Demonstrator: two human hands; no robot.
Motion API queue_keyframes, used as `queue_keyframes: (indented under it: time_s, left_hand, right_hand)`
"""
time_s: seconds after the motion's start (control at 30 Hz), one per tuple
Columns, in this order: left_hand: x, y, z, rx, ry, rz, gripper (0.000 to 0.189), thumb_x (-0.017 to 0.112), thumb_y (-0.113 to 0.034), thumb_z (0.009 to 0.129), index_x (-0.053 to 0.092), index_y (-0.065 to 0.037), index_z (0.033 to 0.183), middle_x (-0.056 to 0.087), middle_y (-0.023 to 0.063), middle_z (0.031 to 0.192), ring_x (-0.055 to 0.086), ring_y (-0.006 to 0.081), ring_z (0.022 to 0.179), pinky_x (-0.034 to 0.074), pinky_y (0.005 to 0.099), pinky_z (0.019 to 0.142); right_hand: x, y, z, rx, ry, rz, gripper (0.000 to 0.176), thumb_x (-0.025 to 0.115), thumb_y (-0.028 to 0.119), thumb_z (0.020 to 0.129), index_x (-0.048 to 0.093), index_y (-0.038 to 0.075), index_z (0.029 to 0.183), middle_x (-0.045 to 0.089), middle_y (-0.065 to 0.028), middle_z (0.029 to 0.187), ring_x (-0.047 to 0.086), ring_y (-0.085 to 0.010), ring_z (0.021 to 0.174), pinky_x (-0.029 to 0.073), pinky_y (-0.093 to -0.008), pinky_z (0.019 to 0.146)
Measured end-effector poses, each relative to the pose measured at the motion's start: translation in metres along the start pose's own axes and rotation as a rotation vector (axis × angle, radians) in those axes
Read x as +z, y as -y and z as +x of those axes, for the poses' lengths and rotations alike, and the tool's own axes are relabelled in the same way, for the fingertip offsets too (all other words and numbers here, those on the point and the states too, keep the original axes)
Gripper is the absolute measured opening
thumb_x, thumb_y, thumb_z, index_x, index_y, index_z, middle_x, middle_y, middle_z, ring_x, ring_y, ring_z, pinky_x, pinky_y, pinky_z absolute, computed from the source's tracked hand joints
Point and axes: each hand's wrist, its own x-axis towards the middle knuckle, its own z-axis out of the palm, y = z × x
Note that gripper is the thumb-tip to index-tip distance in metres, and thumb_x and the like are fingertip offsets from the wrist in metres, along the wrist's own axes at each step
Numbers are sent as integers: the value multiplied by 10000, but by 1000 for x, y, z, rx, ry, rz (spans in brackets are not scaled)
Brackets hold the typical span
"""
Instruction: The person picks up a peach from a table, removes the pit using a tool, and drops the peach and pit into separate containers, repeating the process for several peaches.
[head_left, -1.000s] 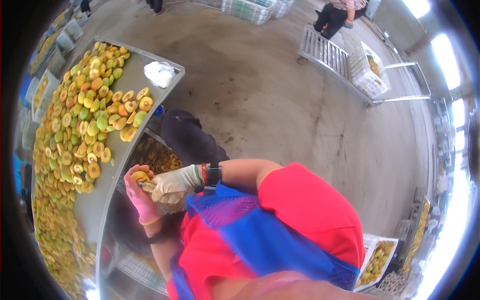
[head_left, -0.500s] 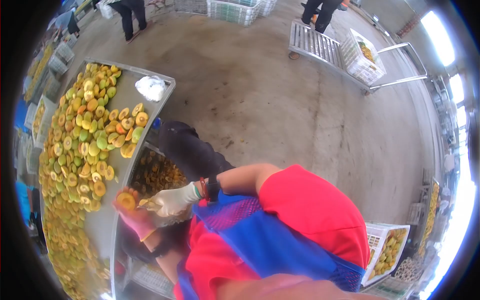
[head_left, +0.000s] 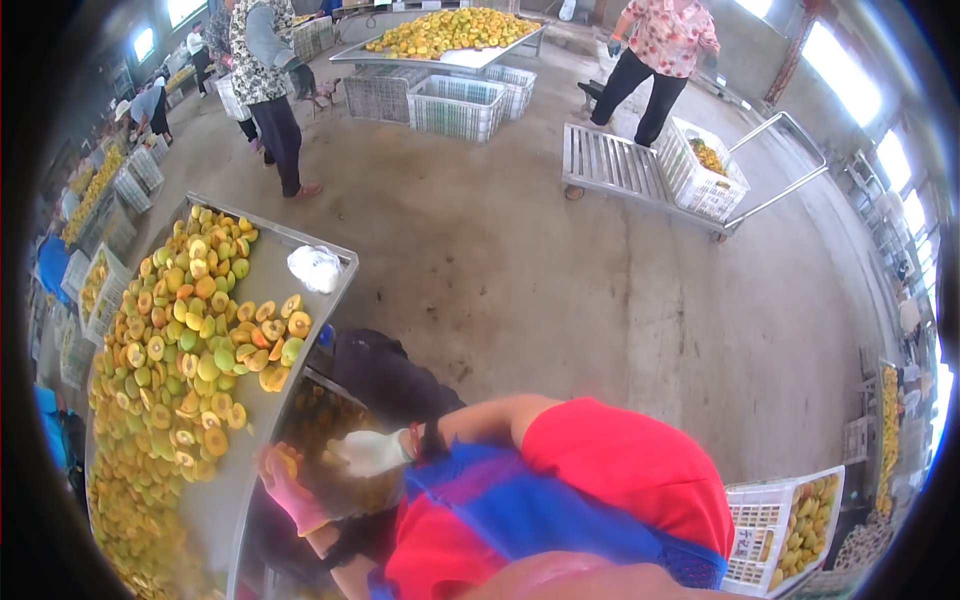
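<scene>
Halving fruit at a steel table, well along but not finished.

Left hand (head_left: pixel 292 492), pink glove, fingers curled round a fruit half (head_left: pixel 283 462) at the table's near edge. Right hand (head_left: pixel 368 452), white glove, just beside it and blurred; cannot tell its grip. Fruit heap (head_left: pixel 170 370) on the steel table (head_left: pixel 222 490) is mostly halved, with some still whole. Concrete floor (head_left: pixel 560 290); trolley (head_left: pixel 620 165) with a white crate (head_left: pixel 700 165) far right; second loaded table (head_left: pixel 450 35) far off, with people standing near it.

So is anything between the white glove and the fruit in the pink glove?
Nothing visible. The white-gloved right hand is beside the fruit that the pink-gloved left hand holds, with only open space between them.
</scene>
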Motion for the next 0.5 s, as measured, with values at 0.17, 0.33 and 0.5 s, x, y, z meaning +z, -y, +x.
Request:
queue_keyframes:
  time_s: [0.17,0.33,0.5]
  left_hand:
    - [11,-8,-5,48,4,61,364,646,-241,983,534,-80,1290,660,63,1088,633,140,919,532,282,806]
    - [10,-10,-8,25,82,151,396,673,-191,954,528,-62,1299,654,54,1054,625,126,897,534,271,773]
    - [12,-10,-21,11,172,316,446,643,-109,914,532,-16,1336,637,94,1093,615,172,964,516,300,835]
  right_hand:
    - [-2,-16,1,11,-2,-151,214,614,157,832,590,26,1000,682,-230,814,682,-427,826,513,-504,698]
    - [-25,10,-4,124,184,-245,303,573,229,884,597,57,1132,661,-115,867,663,-332,774,509,-420,658]
    - [-21,5,-4,12,53,-188,213,606,197,846,609,76,1022,651,-115,867,647,-319,782,487,-414,666]
